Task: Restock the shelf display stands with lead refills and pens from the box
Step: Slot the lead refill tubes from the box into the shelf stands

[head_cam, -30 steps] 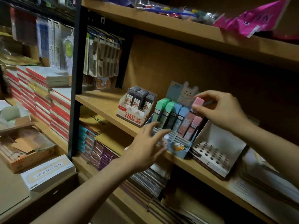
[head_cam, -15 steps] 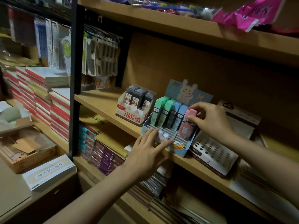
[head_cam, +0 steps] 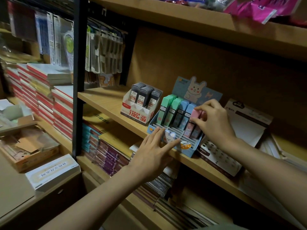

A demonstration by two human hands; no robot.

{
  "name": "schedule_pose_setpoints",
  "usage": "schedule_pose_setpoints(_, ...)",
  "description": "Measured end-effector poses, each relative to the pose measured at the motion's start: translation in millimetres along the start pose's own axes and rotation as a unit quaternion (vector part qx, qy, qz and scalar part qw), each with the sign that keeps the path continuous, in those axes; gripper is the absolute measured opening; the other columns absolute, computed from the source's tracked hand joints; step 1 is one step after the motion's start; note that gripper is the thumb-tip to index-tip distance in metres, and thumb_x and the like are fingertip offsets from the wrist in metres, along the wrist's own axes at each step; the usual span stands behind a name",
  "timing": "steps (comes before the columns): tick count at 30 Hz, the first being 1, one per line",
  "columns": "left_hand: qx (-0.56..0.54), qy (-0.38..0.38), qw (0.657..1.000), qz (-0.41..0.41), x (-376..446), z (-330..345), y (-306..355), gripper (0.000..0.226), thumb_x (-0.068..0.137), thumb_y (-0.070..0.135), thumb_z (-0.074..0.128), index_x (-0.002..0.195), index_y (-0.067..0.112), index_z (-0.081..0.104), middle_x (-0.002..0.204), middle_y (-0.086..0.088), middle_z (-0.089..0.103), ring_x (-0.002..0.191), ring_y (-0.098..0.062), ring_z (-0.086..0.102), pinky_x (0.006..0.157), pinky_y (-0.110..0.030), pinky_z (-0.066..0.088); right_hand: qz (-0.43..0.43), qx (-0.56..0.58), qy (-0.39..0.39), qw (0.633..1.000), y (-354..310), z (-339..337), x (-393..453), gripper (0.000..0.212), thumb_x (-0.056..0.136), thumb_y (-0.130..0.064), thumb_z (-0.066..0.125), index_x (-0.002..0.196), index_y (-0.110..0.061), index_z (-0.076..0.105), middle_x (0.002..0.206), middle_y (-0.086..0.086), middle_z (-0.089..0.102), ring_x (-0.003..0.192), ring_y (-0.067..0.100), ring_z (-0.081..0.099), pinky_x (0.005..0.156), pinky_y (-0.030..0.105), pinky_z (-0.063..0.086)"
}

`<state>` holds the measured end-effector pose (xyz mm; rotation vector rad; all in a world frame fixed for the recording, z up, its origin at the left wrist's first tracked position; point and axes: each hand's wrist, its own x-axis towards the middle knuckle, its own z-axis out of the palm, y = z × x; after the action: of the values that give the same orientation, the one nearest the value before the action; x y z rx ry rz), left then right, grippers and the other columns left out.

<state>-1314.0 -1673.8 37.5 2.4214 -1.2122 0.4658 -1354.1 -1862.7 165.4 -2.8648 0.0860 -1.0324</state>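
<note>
A blue rabbit display stand [head_cam: 187, 151] sits on the middle shelf [head_cam: 106, 102], holding green, blue and pink lead refill cases in rows. My right hand [head_cam: 214, 120] pinches the top of a pink refill case [head_cam: 196, 113] standing in the stand's right-hand row. My left hand [head_cam: 154, 150] lies flat with straight fingers against the stand's front edge. Left of it, a white and red stand [head_cam: 138, 114] holds dark lead refill cases [head_cam: 144, 95].
A white perforated pen stand [head_cam: 221, 156] stands right of the blue one, with no pens in its holes. Notebook stacks [head_cam: 41, 90] fill the left shelves. An open cardboard box [head_cam: 28, 148] and a white box [head_cam: 51, 171] sit at lower left. A black upright post [head_cam: 79, 77] divides the shelving.
My right hand has brought the pink refill case down from above the stand into its right row. My left hand has moved forward onto the stand's front.
</note>
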Motion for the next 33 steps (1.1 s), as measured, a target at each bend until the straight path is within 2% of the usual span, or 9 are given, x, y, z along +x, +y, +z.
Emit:
schedule_pose_setpoints(4,-0.022,0.049,0.999,0.010,-15.1,-10.0,2.2,0.063,0.096,0.041,0.050,0.151,0.040,0.018,0.162,-0.008,0.001,0.149,-0.027,0.001,0.118,-0.041,0.019,-0.039,0.074,0.065,0.994,-15.7,-8.5,-12.8,0.041,0.088,-0.020,0.070,0.127,-0.011,0.061,0.108,0.000,0.049,0.080,0.012,0.054,0.074,0.027,0.051)
schedule_pose_setpoints(7,-0.086,0.081,0.993,0.003,-47.8,-14.4,-5.7,0.047,0.093,0.033,0.057,0.139,0.029,0.044,0.146,0.001,0.038,0.135,-0.014,0.036,0.108,-0.033,0.041,-0.105,0.162,0.069,0.979,-42.5,-6.9,-42.3,0.026,0.091,-0.021,0.065,0.117,-0.016,0.062,0.107,-0.005,0.053,0.076,0.007,0.057,0.068,0.026,0.054)
schedule_pose_setpoints(10,-0.233,-0.006,0.964,-0.129,-97.4,-14.6,-13.8,0.024,0.094,0.027,0.055,0.119,0.026,0.056,0.107,0.012,0.063,0.094,0.002,0.062,0.080,-0.026,0.056,-0.190,0.222,-0.057,0.955,-75.6,19.3,-86.1,0.017,0.092,-0.025,0.062,0.108,-0.020,0.062,0.100,-0.009,0.056,0.083,0.003,0.056,0.071,0.013,0.048)
schedule_pose_setpoints(13,-0.264,-0.092,0.901,-0.332,-157.0,0.8,-28.1,0.019,0.094,0.019,0.058,0.112,0.017,0.062,0.097,0.001,0.070,0.087,-0.010,0.067,0.082,-0.029,0.054,-0.236,0.185,-0.290,0.909,-99.8,73.3,-135.7,0.024,0.091,-0.038,0.058,0.111,-0.026,0.061,0.108,-0.008,0.057,0.097,0.009,0.058,0.081,0.027,0.051)
schedule_pose_setpoints(18,-0.192,-0.143,0.765,-0.598,-263.0,51.8,-48.9,0.038,0.093,0.019,0.058,0.130,0.010,0.053,0.128,-0.015,0.053,0.107,-0.028,0.059,0.087,-0.035,0.052,-0.137,0.142,-0.547,0.814,-125.4,175.7,-224.3,0.055,0.090,-0.034,0.064,0.141,-0.021,0.046,0.140,0.000,0.042,0.129,0.019,0.045,0.106,0.029,0.037)
schedule_pose_setpoints(21,-0.196,-0.121,0.674,-0.702,-306.1,94.6,-41.4,0.055,0.093,0.024,0.058,0.144,0.017,0.038,0.146,-0.015,0.032,0.125,-0.034,0.046,0.102,-0.043,0.046,-0.080,0.179,-0.604,0.773,-139.0,220.4,-263.6,0.067,0.092,-0.025,0.063,0.150,-0.017,0.031,0.151,0.004,0.026,0.137,0.025,0.035,0.110,0.032,0.035)
schedule_pose_setpoints(24,-0.179,-0.146,0.616,-0.753,-329.0,138.6,-30.0,0.069,0.095,0.033,0.054,0.153,0.024,0.018,0.160,-0.012,0.004,0.144,-0.039,0.014,0.116,-0.047,0.026,-0.064,0.184,-0.608,0.770,-148.2,257.2,-289.6,0.074,0.094,-0.024,0.060,0.155,-0.020,0.017,0.160,0.002,0.011,0.147,0.026,0.015,0.119,0.039,0.024)
schedule_pose_setpoints(29,-0.153,-0.177,0.587,-0.775,-328.0,189.8,-31.1,0.086,0.093,0.044,0.054,0.154,0.028,-0.005,0.159,-0.013,-0.022,0.147,-0.037,-0.011,0.119,-0.048,0.009,-0.122,0.108,-0.593,0.789,-158.1,316.8,-302.0,0.079,0.096,-0.028,0.054,0.157,-0.022,0.003,0.163,0.005,-0.010,0.150,0.025,-0.011,0.121,0.041,0.006)
schedule_pose_setpoints(33,-0.091,-0.196,0.605,-0.766,-332.9,213.4,-32.2,0.090,0.092,0.049,0.051,0.153,0.028,-0.012,0.156,-0.014,-0.029,0.146,-0.039,-0.016,0.119,-0.052,0.005,-0.147,0.077,-0.601,0.782,-168.3,354.4,-304.8,0.075,0.098,-0.031,0.048,0.157,-0.021,0.003,0.163,0.008,-0.013,0.149,0.028,-0.014,0.122,0.043,0.002)
